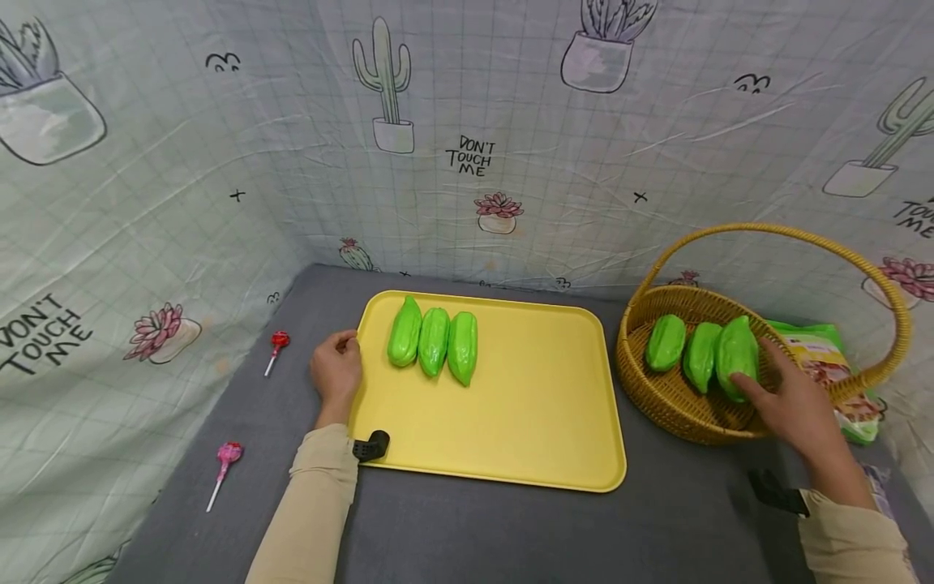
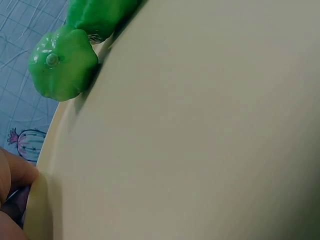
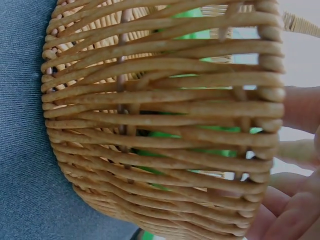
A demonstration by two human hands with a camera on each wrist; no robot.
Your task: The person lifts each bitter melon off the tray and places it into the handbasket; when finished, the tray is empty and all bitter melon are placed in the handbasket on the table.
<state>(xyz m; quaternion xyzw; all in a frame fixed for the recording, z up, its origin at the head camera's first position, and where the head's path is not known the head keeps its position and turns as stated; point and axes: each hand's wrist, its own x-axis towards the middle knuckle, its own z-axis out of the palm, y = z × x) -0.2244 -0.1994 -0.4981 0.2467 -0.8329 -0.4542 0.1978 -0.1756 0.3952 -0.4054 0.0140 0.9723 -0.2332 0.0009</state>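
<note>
Three glossy green, ridged vegetables (image 1: pixel 434 341) with pointed tips lie side by side at the upper left of the yellow tray (image 1: pixel 540 389). At the tray's left edge my left hand (image 1: pixel 337 367) pinches the rim; the left wrist view shows fingertips (image 2: pixel 25 172) right on it. On the right stands a wicker basket (image 1: pixel 657 405) with more of the same vegetables inside. My right hand (image 1: pixel 791 397) reaches over its rim and grips the rightmost green vegetable (image 1: pixel 737 357), thumb on the near side. In the right wrist view the basket wall (image 3: pixel 165 110) mostly hides the vegetables.
Two lollipops, one red (image 1: pixel 280 339) and one pink (image 1: pixel 229 453), lie left of the tray. The tall basket handle (image 1: pixel 788 231) arches above the right forearm. A green-edged packet (image 1: pixel 824 349) lies behind the basket. Patterned cloth (image 1: pixel 511 105) hangs at the back and left.
</note>
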